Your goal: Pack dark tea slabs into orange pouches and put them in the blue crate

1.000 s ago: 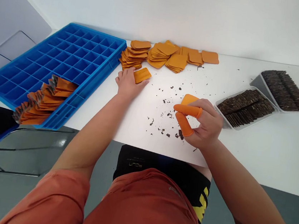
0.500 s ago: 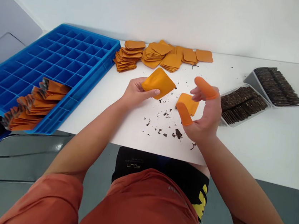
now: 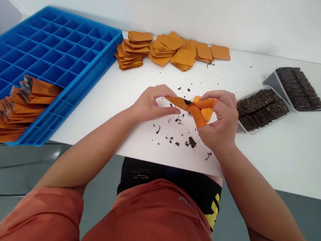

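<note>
My left hand (image 3: 150, 106) holds a small orange pouch (image 3: 178, 102) from its left end, the thumb lowered beneath it. Orange finger cots (image 3: 198, 116) cover the thumb and index finger of my right hand (image 3: 223, 118), which pinch the pouch's right end. A dark patch shows at that pinched end; I cannot tell whether it is the pouch's opening or a dark piece in it. Partly behind my right fingers, another orange pouch (image 3: 208, 115) lies on the white table. Dark flakes (image 3: 192, 142) are scattered below the hands.
On the left stands a blue divided tray (image 3: 97, 65), with filled-looking orange pouches (image 3: 19, 110) in its near compartments. Several piles of flat orange pouches (image 3: 168, 48) lie along the back. Two clear containers at right hold rows of thin dark slabs (image 3: 262, 109).
My right hand has moved left and closed on the pouch. The pouch has turned from facing me to nearly edge-on. The view has shifted slightly, and the blue tray appears further left.
</note>
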`<action>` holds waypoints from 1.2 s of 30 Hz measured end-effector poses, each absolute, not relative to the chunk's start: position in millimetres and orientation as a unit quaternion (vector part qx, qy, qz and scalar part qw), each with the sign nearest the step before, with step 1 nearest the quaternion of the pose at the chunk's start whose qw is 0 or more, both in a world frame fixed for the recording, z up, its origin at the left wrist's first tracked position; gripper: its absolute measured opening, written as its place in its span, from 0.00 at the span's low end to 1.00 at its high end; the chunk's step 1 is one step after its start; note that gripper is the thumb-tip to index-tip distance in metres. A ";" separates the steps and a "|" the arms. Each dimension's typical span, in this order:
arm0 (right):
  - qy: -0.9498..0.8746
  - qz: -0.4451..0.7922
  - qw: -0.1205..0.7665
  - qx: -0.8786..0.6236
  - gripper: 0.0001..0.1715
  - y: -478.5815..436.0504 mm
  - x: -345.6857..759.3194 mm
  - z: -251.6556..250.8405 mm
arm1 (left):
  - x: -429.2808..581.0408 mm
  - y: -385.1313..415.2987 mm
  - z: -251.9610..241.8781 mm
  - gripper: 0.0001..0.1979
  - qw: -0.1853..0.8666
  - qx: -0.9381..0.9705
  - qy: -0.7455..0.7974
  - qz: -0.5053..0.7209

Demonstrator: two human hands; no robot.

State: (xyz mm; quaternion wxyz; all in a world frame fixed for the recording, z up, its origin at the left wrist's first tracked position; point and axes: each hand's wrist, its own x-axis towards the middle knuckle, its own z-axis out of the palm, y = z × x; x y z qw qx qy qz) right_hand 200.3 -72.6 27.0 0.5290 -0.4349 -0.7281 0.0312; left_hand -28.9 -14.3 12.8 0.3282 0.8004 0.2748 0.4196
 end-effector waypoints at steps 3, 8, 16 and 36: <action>-0.719 0.049 0.535 -0.441 0.14 -72.1 199.9 27.1 | -25.7 -14.5 9.4 0.29 0.236 0.820 0.273 0.444; -0.725 0.093 0.528 -0.431 0.24 -73.4 198.3 27.8 | -8.5 -22.0 0.4 0.41 0.105 0.863 0.249 0.427; -0.753 0.156 0.497 -0.402 0.24 -77.0 194.1 26.8 | 8.6 -29.6 1.3 0.15 0.113 0.859 0.181 0.466; -0.753 0.210 0.458 -0.422 0.11 -79.0 197.7 31.6 | 19.4 -38.7 -1.5 0.11 -0.124 0.863 0.108 0.477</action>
